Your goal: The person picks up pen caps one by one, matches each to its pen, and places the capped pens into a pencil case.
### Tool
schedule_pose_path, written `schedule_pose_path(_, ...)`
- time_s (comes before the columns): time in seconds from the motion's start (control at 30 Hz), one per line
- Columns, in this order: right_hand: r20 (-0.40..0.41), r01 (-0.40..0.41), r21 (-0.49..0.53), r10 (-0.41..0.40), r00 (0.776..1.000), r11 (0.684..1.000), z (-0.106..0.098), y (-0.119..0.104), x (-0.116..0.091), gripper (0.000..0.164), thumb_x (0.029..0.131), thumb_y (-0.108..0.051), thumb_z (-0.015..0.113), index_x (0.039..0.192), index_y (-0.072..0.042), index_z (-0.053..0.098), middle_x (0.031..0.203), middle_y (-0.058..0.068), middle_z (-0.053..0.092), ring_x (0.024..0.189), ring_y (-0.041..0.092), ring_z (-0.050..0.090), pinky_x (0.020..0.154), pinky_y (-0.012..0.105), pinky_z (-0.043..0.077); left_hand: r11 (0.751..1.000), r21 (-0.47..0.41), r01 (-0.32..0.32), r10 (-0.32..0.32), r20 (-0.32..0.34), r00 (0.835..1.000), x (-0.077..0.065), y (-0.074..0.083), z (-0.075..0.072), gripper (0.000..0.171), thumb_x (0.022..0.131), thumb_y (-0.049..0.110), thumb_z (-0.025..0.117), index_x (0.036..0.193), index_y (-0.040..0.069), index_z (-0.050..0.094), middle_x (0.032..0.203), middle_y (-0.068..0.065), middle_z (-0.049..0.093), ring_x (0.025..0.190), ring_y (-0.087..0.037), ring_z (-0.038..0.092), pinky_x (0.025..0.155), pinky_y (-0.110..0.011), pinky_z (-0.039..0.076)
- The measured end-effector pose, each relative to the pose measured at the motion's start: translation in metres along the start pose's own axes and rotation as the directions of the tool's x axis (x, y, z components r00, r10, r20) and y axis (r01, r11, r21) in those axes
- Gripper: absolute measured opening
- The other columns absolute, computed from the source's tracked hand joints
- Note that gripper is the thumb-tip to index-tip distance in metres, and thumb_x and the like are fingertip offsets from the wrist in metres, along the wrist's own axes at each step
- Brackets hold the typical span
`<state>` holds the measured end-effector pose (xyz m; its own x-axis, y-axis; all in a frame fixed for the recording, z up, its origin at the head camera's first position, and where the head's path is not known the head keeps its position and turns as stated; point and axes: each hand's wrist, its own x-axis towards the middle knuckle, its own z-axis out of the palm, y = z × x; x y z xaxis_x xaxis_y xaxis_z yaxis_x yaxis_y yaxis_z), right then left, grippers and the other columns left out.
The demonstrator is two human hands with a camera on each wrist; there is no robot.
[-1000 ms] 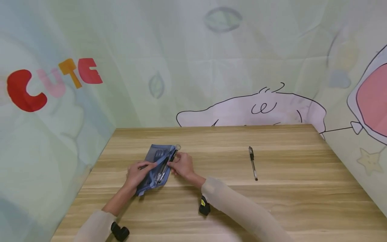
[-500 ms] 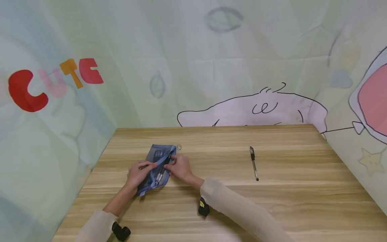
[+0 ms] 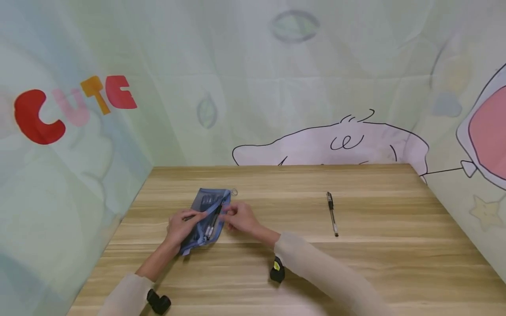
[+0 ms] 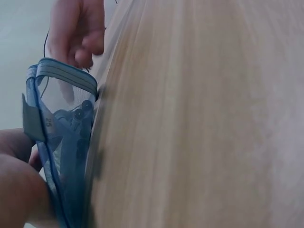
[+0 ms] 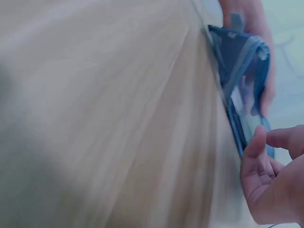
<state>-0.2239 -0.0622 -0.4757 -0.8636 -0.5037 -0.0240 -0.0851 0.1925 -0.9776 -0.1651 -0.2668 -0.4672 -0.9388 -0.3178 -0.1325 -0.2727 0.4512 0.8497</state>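
Note:
A blue mesh zip pouch lies on the left of the table with its zip parted. Several pens show inside the opening. My left hand pinches the near-left edge of the opening and keeps it raised. At the opposite edge is my right hand, its thumb and index finger apart at the opening, nothing seen between them. In the left wrist view, the right hand's fingers hang over the pouch's end. The right wrist view has the right thumb and index fingertips right by the pouch.
One black-capped pen lies apart on the right side of the wooden table. A small ring hangs at the pouch's far corner. Printed cloth hangs behind the table and along its sides.
The right hand reached further over the opening, then drew back to the right, leaving the black pen lying in the pouch. My left hand has kept its grip on the pouch.

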Motion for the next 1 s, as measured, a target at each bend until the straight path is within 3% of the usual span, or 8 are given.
schedule_pose_path(0.2,0.003,-0.025,-0.092,0.025,1.000,0.995,-0.040,-0.006,-0.022,0.023,0.098,-0.013,0.068,0.111,0.005,0.074,0.089,0.023,0.076,0.054,0.009,0.061,0.053,0.023,0.052,1.000,-0.006,-0.021,0.021,0.013,1.000,0.003,0.000,-0.002,0.042,0.091,0.039,0.077,0.112,0.001,0.077,0.137,-0.020,0.060,0.130,-0.033,0.052,0.112,-0.050,0.037)
schedule_pose_path(0.4,-0.057,-0.079,-0.141,0.071,0.996,0.987,-0.098,-0.006,-0.052,0.024,0.097,-0.019,0.070,0.109,0.001,0.075,0.088,0.023,0.074,0.061,0.018,0.067,0.056,0.027,0.054,1.000,-0.010,-0.005,0.005,0.029,1.000,0.002,-0.001,-0.001,0.045,0.091,0.040,0.076,0.114,0.001,0.076,0.137,-0.020,0.059,0.128,-0.032,0.051,0.107,-0.045,0.037)
schedule_pose_path(0.57,-0.157,-0.192,-0.147,0.168,0.973,0.970,-0.154,-0.004,-0.081,0.032,0.099,-0.024,0.069,0.115,0.003,0.073,0.094,0.022,0.075,0.066,0.018,0.070,0.059,0.027,0.056,1.000,-0.002,0.013,-0.013,0.040,0.999,0.000,-0.003,-0.001,0.048,0.091,0.042,0.076,0.116,0.002,0.075,0.139,-0.020,0.057,0.130,-0.033,0.048,0.108,-0.047,0.035)
schedule_pose_path(0.77,-0.271,-0.232,-0.150,0.186,0.944,0.961,-0.217,0.004,-0.108,0.040,0.101,-0.026,0.066,0.117,0.010,0.068,0.083,0.011,0.075,0.065,0.013,0.069,0.059,0.026,0.056,1.000,0.001,-0.004,0.004,0.052,0.999,0.002,-0.003,-0.002,0.049,0.091,0.045,0.076,0.116,0.002,0.075,0.141,-0.020,0.055,0.132,-0.034,0.048,0.112,-0.053,0.037)
schedule_pose_path(0.87,-0.301,-0.254,-0.149,0.201,0.932,0.956,-0.241,0.013,-0.118,0.040,0.102,-0.026,0.065,0.115,0.011,0.067,0.078,0.004,0.073,0.064,0.009,0.068,0.059,0.025,0.056,1.000,0.011,-0.010,0.009,0.050,0.999,0.001,-0.003,-0.001,0.049,0.091,0.045,0.076,0.115,0.003,0.076,0.140,-0.020,0.056,0.131,-0.033,0.050,0.110,-0.051,0.038)
schedule_pose_path(1.0,-0.308,-0.271,-0.155,0.214,0.927,0.950,-0.262,0.027,-0.123,0.036,0.103,-0.022,0.062,0.114,0.013,0.065,0.077,0.002,0.071,0.063,0.008,0.064,0.057,0.023,0.054,1.000,0.011,-0.017,0.017,0.027,0.999,0.001,-0.003,0.001,0.046,0.091,0.043,0.076,0.114,0.002,0.076,0.137,-0.019,0.059,0.129,-0.032,0.052,0.108,-0.047,0.039)
